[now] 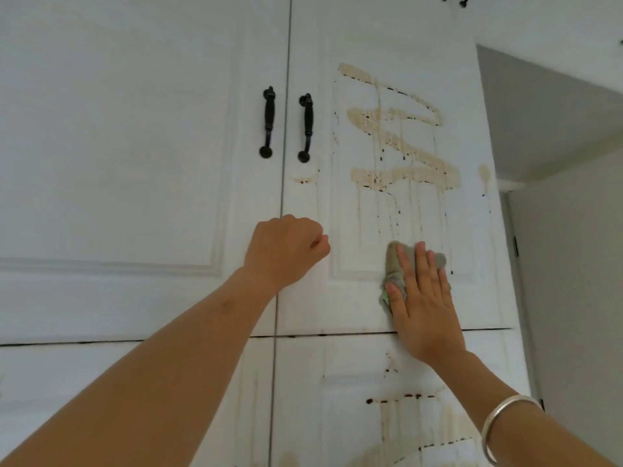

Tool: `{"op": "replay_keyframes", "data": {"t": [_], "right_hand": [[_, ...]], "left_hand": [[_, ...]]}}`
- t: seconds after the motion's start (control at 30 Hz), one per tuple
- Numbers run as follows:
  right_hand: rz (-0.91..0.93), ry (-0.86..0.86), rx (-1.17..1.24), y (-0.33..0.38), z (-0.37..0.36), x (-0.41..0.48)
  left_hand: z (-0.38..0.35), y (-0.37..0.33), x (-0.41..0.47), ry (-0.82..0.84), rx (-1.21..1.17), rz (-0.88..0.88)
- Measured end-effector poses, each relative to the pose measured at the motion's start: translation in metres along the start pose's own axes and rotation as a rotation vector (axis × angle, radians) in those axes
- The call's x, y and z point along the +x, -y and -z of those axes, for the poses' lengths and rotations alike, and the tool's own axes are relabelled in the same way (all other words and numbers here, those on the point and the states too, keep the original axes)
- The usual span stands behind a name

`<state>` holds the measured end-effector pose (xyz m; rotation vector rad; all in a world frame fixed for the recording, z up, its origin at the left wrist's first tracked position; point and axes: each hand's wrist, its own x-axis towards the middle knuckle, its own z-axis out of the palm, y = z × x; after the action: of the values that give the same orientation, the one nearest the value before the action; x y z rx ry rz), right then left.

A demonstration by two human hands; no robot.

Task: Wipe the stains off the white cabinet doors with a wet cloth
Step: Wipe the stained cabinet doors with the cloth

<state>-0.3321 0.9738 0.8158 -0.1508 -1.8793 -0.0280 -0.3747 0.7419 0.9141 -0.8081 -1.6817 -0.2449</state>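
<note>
A person's right hand (421,305) presses a grey-green cloth (392,261) flat against the upper right cabinet door (371,35), fingers straight and spread, near the lower edge of the door's recessed panel. Above the cloth, brown stains (397,143) loop across the panel in broad bands, with thin drips running down toward the hand. The left hand (285,251) is curled into a fist with nothing visible in it, held at the seam between this door and the upper left door (118,129), below two black handles (268,122). More dark spots and streaks (401,397) mark the lower right door (354,365). A silver bangle (502,423) circles the right wrist.
</note>
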Motion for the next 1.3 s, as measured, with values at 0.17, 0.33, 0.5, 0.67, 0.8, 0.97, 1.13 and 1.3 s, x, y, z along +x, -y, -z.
{"op": "replay_keyframes", "data": {"t": [0.17, 0.33, 0.5, 0.67, 0.8, 0.97, 1.13, 1.3], "right_hand": [[-0.023, -0.111, 0.018, 0.000, -0.006, 0.004], [0.094, -0.137, 0.107, 0.037, -0.006, 0.012], [0.166, -0.167, 0.099, 0.089, -0.014, 0.018], [0.256, -0.135, 0.138, 0.077, -0.012, 0.023], [0.294, -0.131, 0.120, 0.062, -0.008, 0.024], [0.223, -0.132, 0.115, 0.037, -0.006, 0.023], [0.047, -0.154, 0.159, 0.001, -0.002, 0.020], [-0.188, -0.114, 0.115, -0.036, 0.003, 0.011]], "left_hand": [[-0.011, -0.009, 0.000, -0.045, 0.094, 0.022], [-0.013, -0.015, 0.001, -0.049, 0.112, 0.064], [-0.004, -0.012, 0.008, 0.011, 0.021, 0.022], [-0.006, -0.010, 0.007, -0.005, 0.011, 0.060], [-0.009, -0.010, 0.002, -0.019, 0.060, 0.036], [-0.010, -0.009, 0.001, -0.014, 0.082, 0.045], [-0.011, -0.009, 0.002, -0.015, 0.070, 0.041], [-0.013, -0.010, -0.001, -0.054, 0.073, 0.063]]}}
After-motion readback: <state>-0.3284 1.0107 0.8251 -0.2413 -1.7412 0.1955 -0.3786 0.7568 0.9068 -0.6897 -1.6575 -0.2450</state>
